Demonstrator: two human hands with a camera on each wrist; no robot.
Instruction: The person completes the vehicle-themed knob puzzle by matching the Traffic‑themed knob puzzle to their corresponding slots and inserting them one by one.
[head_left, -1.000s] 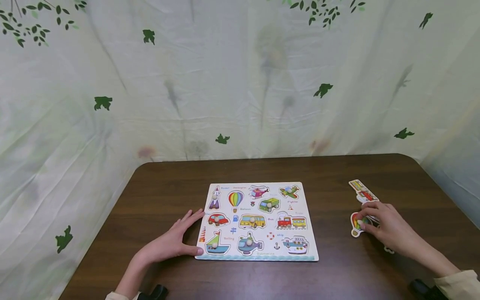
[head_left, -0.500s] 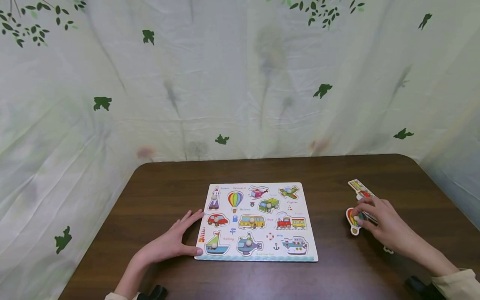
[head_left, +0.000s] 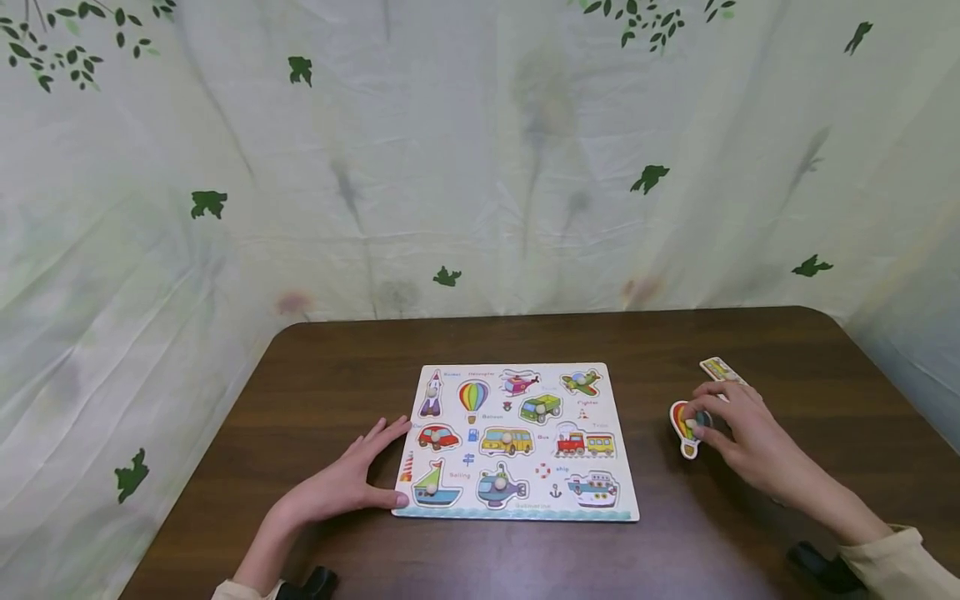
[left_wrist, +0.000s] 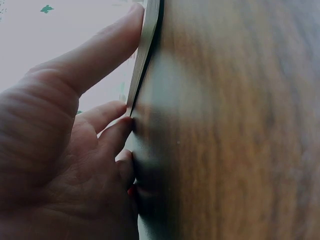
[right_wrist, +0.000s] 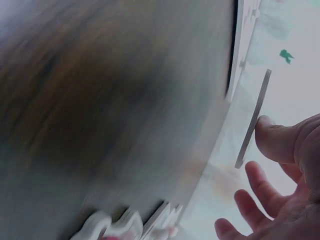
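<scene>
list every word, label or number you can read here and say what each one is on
All on the white puzzle board:
"Balloon", lower right of the hot-air balloon
"Bus", right of the yellow bus
"Sailing", right of the sailboat
"Fighter", below the green plane
"ship", upper left of the cruise ship
"Helicopter", left of the helicopter, faint
Too small or blurred: labels near the rocket, train and submarine. No readable numbers.

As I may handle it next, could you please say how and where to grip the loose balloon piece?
Probably by the upper face of the balloon piece, from above, as the right hand does: it is flat with thin edges.
</scene>
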